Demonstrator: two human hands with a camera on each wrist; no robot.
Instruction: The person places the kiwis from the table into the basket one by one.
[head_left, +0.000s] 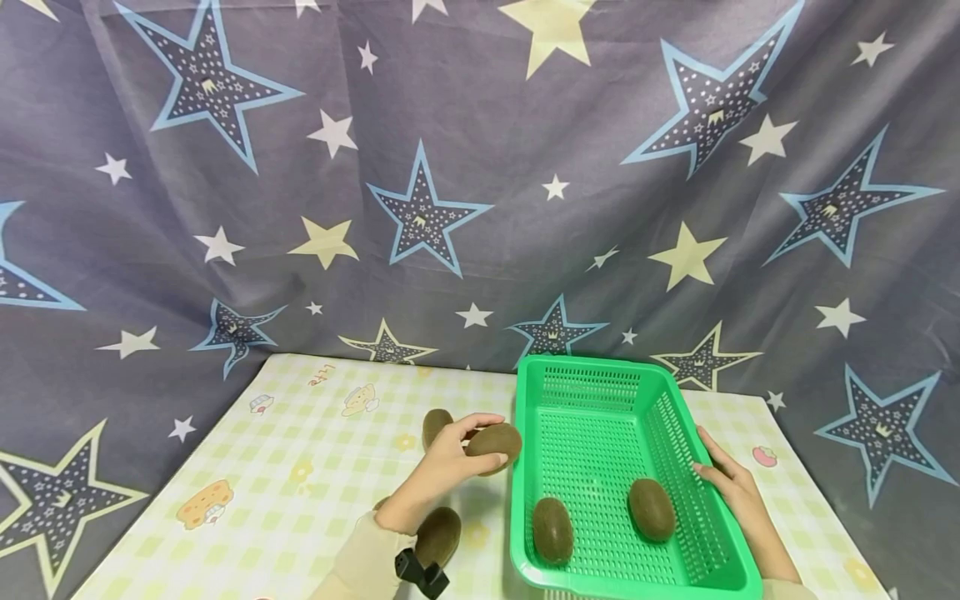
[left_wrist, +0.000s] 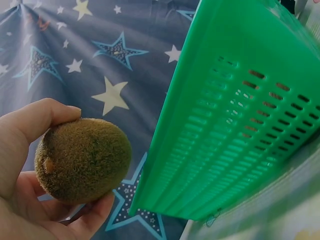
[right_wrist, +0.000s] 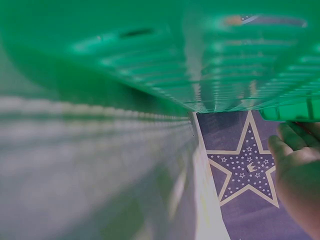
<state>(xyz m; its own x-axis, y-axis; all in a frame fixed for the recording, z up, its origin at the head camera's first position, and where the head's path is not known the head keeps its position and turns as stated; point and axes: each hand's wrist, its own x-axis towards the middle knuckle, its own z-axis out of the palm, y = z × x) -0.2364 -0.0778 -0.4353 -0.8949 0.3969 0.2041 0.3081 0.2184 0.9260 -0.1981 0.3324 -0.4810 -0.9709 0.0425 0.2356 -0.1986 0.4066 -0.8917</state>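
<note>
The fingers [head_left: 480,419] of the left hand [head_left: 444,457] were curled round a brown kiwi [head_left: 495,447], opened just as wide as the fruit, with the thumb on one side and the other fingertips opposite. That kiwi was held just outside the left rim of a green basket [head_left: 525,467], and the left wrist view showed a gap between the two. The right hand [head_left: 737,492] gripped the basket's right rim, its thumb over the edge and its other fingers against the outside. Inside the basket lay two more kiwis, one [head_left: 552,531] near the left wall and another [head_left: 652,510] toward the right. On the checked worktop [head_left: 262,450], one kiwi [head_left: 437,427] sat behind the left hand, a second [head_left: 438,536] lay beside the left wrist, and a sliver of a third [head_left: 381,503] showed past the forearm. A star-patterned curtain [head_left: 420,108] hung behind.
</note>
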